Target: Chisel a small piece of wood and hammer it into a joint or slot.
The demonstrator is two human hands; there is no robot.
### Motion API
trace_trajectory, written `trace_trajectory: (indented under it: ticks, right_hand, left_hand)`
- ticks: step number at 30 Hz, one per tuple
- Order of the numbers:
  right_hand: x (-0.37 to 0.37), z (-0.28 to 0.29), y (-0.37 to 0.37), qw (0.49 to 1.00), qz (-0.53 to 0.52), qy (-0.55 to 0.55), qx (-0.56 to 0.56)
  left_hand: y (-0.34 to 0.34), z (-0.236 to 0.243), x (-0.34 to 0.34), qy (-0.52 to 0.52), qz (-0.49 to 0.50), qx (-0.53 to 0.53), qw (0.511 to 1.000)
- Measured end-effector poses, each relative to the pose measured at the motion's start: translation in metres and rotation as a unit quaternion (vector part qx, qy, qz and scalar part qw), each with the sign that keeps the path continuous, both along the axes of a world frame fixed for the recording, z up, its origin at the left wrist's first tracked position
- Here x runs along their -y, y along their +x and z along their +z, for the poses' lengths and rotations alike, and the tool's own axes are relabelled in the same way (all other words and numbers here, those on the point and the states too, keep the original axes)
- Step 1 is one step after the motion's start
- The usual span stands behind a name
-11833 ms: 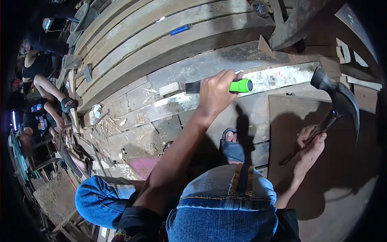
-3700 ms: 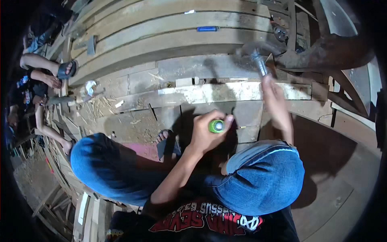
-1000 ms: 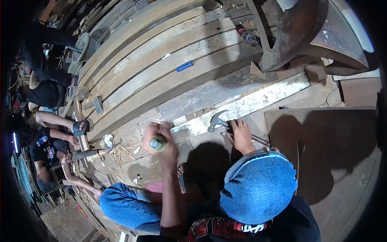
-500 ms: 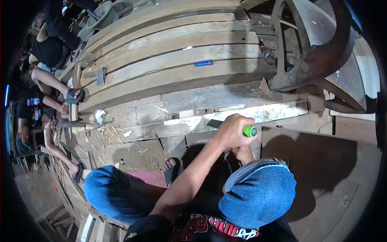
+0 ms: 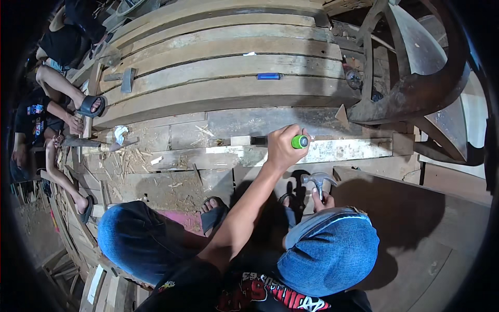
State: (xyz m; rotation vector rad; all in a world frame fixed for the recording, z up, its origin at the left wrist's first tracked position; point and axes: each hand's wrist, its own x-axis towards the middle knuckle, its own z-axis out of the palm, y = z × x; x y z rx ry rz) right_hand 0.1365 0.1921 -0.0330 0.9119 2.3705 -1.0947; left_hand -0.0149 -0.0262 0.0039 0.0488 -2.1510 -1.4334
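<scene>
My left hand (image 5: 285,145) is closed around a green-and-black chisel handle (image 5: 300,141), its round end cap facing me. The dark blade points left, toward a small pale wood block (image 5: 240,141) along a stained whitish strip (image 5: 348,148) on the plank floor. Below and right of it, my right hand (image 5: 321,202), partly hidden behind my right knee, grips a claw hammer (image 5: 318,179) upright, its metal head above my fingers. My knees in jeans flank the lower part of the view, with my sandalled feet between them.
A stack of slats (image 5: 208,88) lies ahead, bearing a blue object (image 5: 268,76) and a metal-headed tool (image 5: 127,80). A curved dark wood frame (image 5: 416,93) stands at right above a brown panel (image 5: 416,218). Co-workers (image 5: 39,119) sit at left among wood scraps and shavings (image 5: 130,171).
My left hand has shifted left and up with the chisel to the stained strip since half a second ago. The hammer in my right hand, hidden behind my left hand then, now shows.
</scene>
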Motion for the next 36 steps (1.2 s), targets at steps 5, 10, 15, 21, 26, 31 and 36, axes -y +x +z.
trace_trajectory:
  ticks: [5,10,15,21,26,31,36]
  right_hand:
    - [-0.017,-0.019,-0.005,0.997,0.033,-0.072,-0.009]
    - [0.003,-0.003,-0.011,0.995,0.000,-0.089,-0.047]
    - [-0.013,-0.009,-0.017,0.992,0.016,-0.124,-0.013]
    - [0.004,0.043,-0.051,0.978,-0.014,-0.199,-0.067]
    - [0.023,0.128,-0.095,0.895,-0.028,-0.236,-0.377]
    - [0.000,0.099,-0.082,0.827,0.024,-0.363,-0.428]
    - [0.053,0.124,-0.097,0.905,0.316,-0.033,-0.282]
  left_hand:
    - [0.000,-0.005,0.004,-0.003,0.022,-0.011,1.000]
    - [0.002,-0.011,0.011,-0.004,0.032,0.004,0.999]
    - [-0.003,-0.018,0.015,-0.033,0.018,0.004,0.999]
    - [0.004,-0.023,0.019,-0.006,-0.016,0.018,1.000]
    - [0.002,-0.025,0.025,0.010,-0.041,0.028,0.999]
    - [0.003,-0.025,0.025,0.000,-0.029,0.034,0.999]
    - [0.002,-0.027,0.015,0.000,-0.046,-0.014,0.999]
